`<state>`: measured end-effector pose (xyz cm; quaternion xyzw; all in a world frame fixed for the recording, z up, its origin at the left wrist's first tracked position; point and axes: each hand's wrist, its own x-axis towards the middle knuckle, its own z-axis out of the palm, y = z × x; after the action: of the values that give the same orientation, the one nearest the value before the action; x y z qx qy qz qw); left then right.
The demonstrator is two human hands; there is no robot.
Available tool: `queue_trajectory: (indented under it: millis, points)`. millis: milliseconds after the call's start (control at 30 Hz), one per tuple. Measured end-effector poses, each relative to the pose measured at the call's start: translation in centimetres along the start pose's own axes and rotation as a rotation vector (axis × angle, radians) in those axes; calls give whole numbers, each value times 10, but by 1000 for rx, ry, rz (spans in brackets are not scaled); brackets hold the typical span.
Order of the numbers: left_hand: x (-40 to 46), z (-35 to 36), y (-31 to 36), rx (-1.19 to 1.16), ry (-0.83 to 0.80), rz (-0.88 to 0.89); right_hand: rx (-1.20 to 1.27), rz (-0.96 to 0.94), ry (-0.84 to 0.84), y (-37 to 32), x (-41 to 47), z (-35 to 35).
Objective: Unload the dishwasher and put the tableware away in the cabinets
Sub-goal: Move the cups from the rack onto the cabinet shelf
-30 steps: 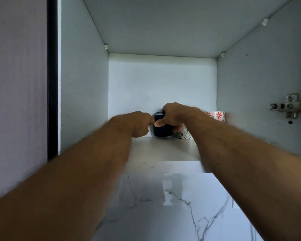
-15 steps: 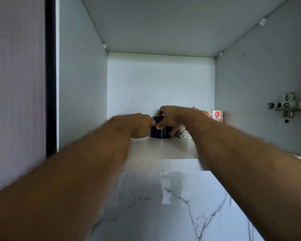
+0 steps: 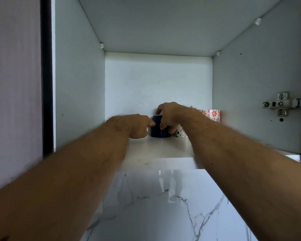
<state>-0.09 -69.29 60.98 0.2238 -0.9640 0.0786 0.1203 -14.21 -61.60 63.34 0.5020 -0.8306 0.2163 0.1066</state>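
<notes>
Since we are reaching deep into the open cabinet (image 3: 73,84), its pale walls and the shelf (image 3: 156,146) set the limits: plenty of height above, and a glossy marble-look surface (image 3: 163,206) showing below the shelf edge. On the right wall sits a metal hinge (image 3: 281,104). Toward the back of the shelf stands the dark blue cup (image 3: 159,132), upright, just beside a patterned white cup (image 3: 181,133), with a red-flowered cup (image 3: 213,114) farther right. Our right hand (image 3: 172,113) curls over the blue cup's rim, fingers and thumb pinching it. Our left hand (image 3: 137,126) is loosely curled, one finger touching the cup's left side; whether it grips, we cannot tell. We judge the cup to be glazed ceramic: stiff, smooth, light but breakable, best held round its wall or rim and kept from knocking its neighbours.
</notes>
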Motion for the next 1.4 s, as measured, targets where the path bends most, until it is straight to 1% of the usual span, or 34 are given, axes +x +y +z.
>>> queue_trajectory:
  millis: [67,133,333,500,567,700,800,900,967,1067,1167,1233,1333,1400]
  points:
    - [0,0,0,4,-4,0,57,-51,15,-2,-1,-1]
    - [-1,0,0,6,-2,1,56,-76,9,-3,-1,-2]
    - [2,1,2,35,-7,19,70,-41,36,-1,-1,-3]
    - [4,3,0,60,24,25,87,-48,81,-3,-3,-5]
    - [8,3,-2,79,86,2,78,-61,140,-4,-6,-7]
    - [14,1,-7,84,276,-75,12,-64,287,-3,-16,-15]
    - [12,-2,-6,104,417,-112,-8,-53,347,-3,-22,-20]
    - [11,-5,-6,274,559,-124,-49,-47,376,-3,-27,-23]
    - [11,-6,-8,382,614,-96,-65,-51,406,-4,-31,-25]
    - [12,-7,-7,416,664,-67,-94,-48,448,-5,-41,-30]
    - [7,-9,-4,493,729,-48,-159,-37,451,-2,-60,-35]
    - [3,-11,-3,554,741,-62,-230,-42,440,1,-75,-37]
    - [-5,-13,0,556,804,-38,-318,-38,420,8,-99,-42]
    - [-9,-14,2,546,877,28,-358,-28,415,13,-114,-50]
